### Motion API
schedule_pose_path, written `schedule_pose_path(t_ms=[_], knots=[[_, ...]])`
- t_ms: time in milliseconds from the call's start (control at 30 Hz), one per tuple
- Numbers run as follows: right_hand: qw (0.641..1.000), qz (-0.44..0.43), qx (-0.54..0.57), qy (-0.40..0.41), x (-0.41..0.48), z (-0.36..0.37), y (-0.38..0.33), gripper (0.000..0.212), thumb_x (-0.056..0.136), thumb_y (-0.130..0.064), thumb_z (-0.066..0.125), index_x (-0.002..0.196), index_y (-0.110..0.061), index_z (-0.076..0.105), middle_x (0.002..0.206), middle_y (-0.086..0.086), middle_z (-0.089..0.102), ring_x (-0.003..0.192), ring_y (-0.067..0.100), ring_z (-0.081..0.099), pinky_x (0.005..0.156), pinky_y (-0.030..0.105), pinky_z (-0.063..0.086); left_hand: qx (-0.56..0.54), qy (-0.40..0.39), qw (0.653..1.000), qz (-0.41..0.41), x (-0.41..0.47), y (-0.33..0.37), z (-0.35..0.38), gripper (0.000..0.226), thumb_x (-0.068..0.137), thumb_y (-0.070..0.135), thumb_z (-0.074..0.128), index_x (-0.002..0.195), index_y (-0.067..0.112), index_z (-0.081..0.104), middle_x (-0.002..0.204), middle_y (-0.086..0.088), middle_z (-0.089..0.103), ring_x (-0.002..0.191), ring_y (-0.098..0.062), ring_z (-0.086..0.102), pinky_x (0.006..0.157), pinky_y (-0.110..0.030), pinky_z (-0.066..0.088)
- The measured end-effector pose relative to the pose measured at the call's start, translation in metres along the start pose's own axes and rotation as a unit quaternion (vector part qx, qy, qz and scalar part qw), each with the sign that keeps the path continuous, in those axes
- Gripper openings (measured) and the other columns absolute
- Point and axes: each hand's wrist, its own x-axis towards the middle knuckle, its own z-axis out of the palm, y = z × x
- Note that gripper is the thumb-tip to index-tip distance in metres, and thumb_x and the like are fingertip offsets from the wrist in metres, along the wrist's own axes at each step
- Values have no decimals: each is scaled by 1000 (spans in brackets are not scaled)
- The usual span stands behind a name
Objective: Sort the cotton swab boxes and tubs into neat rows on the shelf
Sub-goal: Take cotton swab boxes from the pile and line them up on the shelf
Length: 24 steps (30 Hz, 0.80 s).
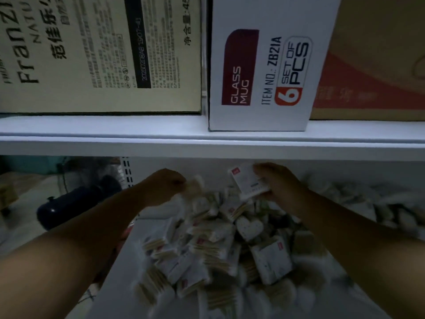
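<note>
A jumbled heap of white cotton swab boxes [207, 252] covers the dim lower shelf [128, 272], with a heart-shaped tub [249, 227] lying among them. My right hand [278, 183] grips one white swab box [247, 181] with a red corner label, lifted above the back of the heap. My left hand [164, 186] is curled around a blurred swab pack [195, 184] at the heap's back left. Much of the pile is blurred.
The upper shelf board [207, 139] hangs low just above both hands. On it stand a cream carton [99, 54], a white glass mug box [264, 65] and a red and tan carton [377, 65]. A dark round object [69, 206] sits on the floor at the left.
</note>
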Motion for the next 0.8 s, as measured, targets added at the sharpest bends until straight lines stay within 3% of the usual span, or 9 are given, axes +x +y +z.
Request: schedule_pose_path(t_ms=[67,167,300,367,433,533,633,800], knots=[[997,35,62,17,-10,-7,4,17,94,-27,53,97,-11,60,99,12,63,87,26,62,53,31,53,-184,-23,982,-34,-2,7,-12,9,93,20,57,94,18,66,99,-9,65,79,-28,67,67,-30,55],[991,55,117,29,-26,-20,10,26,96,-31,49,108,-10,57,103,11,62,87,25,61,60,35,51,-334,-106,936,-38,-11,27,-22,16,92,20,56,107,19,61,104,-11,68,79,-35,71,57,-36,59],[977,92,191,0,-59,-46,8,30,95,-38,46,99,-12,61,90,10,71,76,28,69,57,38,55,-360,-133,923,-13,-29,79,-2,19,91,17,58,110,20,61,102,-10,70,77,-36,71,52,-33,57],[967,97,233,-30,-77,-67,5,35,97,-40,41,105,-10,60,90,14,73,76,30,71,58,40,59,-378,-111,919,17,-39,112,16,17,88,8,61,103,15,65,96,-12,72,74,-32,72,52,-29,56],[965,95,242,-38,-98,-99,5,42,99,-41,36,114,-9,57,98,17,72,84,33,71,67,42,59,-409,-112,904,59,-48,147,38,21,81,-1,65,98,10,70,96,-10,73,81,-27,72,61,-27,58],[969,112,217,-27,-137,-154,9,55,99,-46,27,122,-4,55,108,18,68,90,34,69,69,40,57,-447,-168,876,73,-63,206,80,31,82,-2,64,112,5,66,108,-1,71,98,-19,68,82,-31,57],[981,85,175,12,-181,-213,21,51,99,-42,29,113,-6,62,106,15,70,89,31,69,65,37,57,-507,-140,849,51,-80,268,135,19,84,-1,62,101,3,68,92,3,74,83,-15,71,67,-26,58],[986,45,122,106,-249,-308,41,35,100,-35,38,112,-9,60,82,9,73,64,20,70,50,30,54,-476,-67,874,67,-101,352,217,31,75,-17,64,80,13,60,81,-6,59,63,-11,59,50,-19,51]])
